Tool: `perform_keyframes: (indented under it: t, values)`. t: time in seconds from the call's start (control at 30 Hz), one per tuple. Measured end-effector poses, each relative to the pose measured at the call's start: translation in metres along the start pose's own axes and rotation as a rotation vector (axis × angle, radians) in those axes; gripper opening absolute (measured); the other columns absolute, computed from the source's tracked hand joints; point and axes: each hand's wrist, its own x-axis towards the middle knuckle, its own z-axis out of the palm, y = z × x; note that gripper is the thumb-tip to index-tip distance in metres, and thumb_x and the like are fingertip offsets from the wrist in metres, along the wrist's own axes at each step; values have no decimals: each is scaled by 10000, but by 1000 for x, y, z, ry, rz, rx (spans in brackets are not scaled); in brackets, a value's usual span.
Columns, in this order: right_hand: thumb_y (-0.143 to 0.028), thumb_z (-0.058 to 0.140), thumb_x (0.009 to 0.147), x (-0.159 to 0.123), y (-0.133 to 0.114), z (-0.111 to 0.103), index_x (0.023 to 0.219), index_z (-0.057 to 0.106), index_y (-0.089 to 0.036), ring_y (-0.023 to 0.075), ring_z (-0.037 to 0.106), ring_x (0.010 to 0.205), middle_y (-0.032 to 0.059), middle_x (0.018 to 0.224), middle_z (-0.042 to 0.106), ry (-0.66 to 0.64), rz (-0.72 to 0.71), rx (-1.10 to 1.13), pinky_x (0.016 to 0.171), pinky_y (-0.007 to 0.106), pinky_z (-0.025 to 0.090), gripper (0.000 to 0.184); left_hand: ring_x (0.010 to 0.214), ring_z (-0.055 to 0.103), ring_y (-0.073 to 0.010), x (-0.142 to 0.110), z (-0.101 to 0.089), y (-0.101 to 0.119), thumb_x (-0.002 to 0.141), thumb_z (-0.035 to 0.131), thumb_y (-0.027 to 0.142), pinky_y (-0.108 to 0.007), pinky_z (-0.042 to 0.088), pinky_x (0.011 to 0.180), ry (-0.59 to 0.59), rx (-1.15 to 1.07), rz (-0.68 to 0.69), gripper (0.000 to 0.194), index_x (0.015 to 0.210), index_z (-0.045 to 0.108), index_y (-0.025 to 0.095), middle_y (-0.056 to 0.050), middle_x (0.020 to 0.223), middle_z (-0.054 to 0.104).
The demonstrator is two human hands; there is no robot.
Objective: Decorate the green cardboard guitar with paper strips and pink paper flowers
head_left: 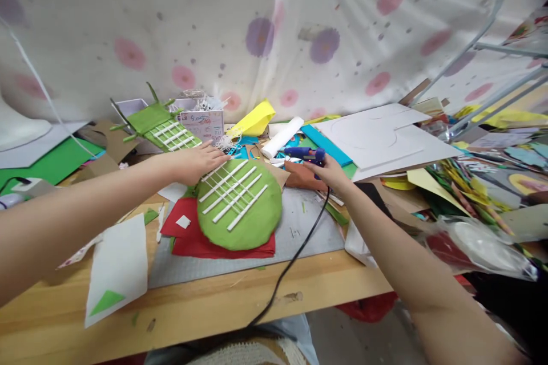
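A green craft instrument, shaped like a round-bodied banjo [269, 205], lies across red cloth [182, 239] with white strips and thin strings on it. My left hand [204, 162] lies flat over its neck near the round body, fingers stretched out. My right hand [331, 172] grips a blue hot glue gun [305, 154], whose nozzle points left above the clutter behind the round body. From the glue gun a black cord [295, 262] runs down over the table's front edge. The lower part of the glue gun is partly hidden by my fingers.
Beneath the cloth is a grey cutting mat [312, 228] on a wooden table [205, 308]. White boards [385, 131] lie at the back right, near a metal frame [475, 40]. Scraps crowd the right side. A white sheet [117, 262] with a green scrap lies front left.
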Motion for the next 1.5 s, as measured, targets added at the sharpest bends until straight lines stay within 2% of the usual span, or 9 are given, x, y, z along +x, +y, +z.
perform_keyframes:
  t: [0.1,0.27,0.53,0.7,0.87,1.07,1.23,1.4,1.5]
  values:
    - [-483,702,711,-3,10,18,1054,635,-169,265,641,995,115,1074,707,-30,-11,0,867,422,505,470,1383,426,-265,-11,7,-15,609,518,-44,-465,107,1223,9,-28,46,790,1384,471,105,-151,1441,530]
    - [-447,674,747,-9,22,44,1039,646,-161,269,645,986,114,1051,712,-7,-74,-58,898,437,488,410,1407,403,-247,-26,30,-24,669,439,-10,-463,161,1212,-62,55,69,782,1438,424,129,-147,1467,506]
    - [-431,621,803,-9,14,81,1016,667,-146,304,607,1007,130,1001,700,23,-97,-323,884,423,466,358,1414,396,-239,-8,58,7,659,402,-36,-452,226,1198,-43,8,234,857,1492,354,158,-149,1491,477]
    - [-434,621,832,-5,6,99,1040,671,-127,340,546,1109,172,1040,682,25,-102,-513,940,446,422,374,1333,488,-244,-3,67,22,679,443,-18,-428,226,1195,26,52,324,810,1465,402,172,-146,1384,575]
    - [-415,677,788,-8,11,99,1003,672,-135,333,537,1085,154,1009,673,66,-110,-553,913,440,417,353,1247,548,-258,-10,71,33,712,502,20,-445,238,1183,87,127,405,747,1440,443,181,-152,1300,621]
    - [-429,665,774,-13,23,93,986,671,-154,307,542,1038,133,978,651,64,-183,-522,889,419,418,347,1233,561,-219,-12,66,42,855,326,14,-424,252,1174,125,179,387,642,1463,424,198,-130,1279,645]
    - [-466,675,744,-16,29,95,893,635,-169,313,528,1029,132,957,652,62,-192,-494,874,423,419,335,1316,511,-201,-10,69,36,851,326,2,-404,230,1191,96,95,399,666,1473,414,223,-115,1369,601]
    - [-551,694,697,-17,32,91,870,610,-181,317,525,1039,121,958,663,69,-181,-461,897,444,411,417,1459,315,-192,-20,69,21,751,368,-62,-409,206,1204,34,1,282,800,1488,373,250,-93,1548,411]
    - [-549,690,702,-19,23,80,968,618,-171,306,535,1040,124,1006,666,128,-233,-396,914,449,407,468,1479,268,-240,-33,64,12,677,445,-42,-464,190,1203,69,-50,155,880,1501,323,240,-103,1584,344]
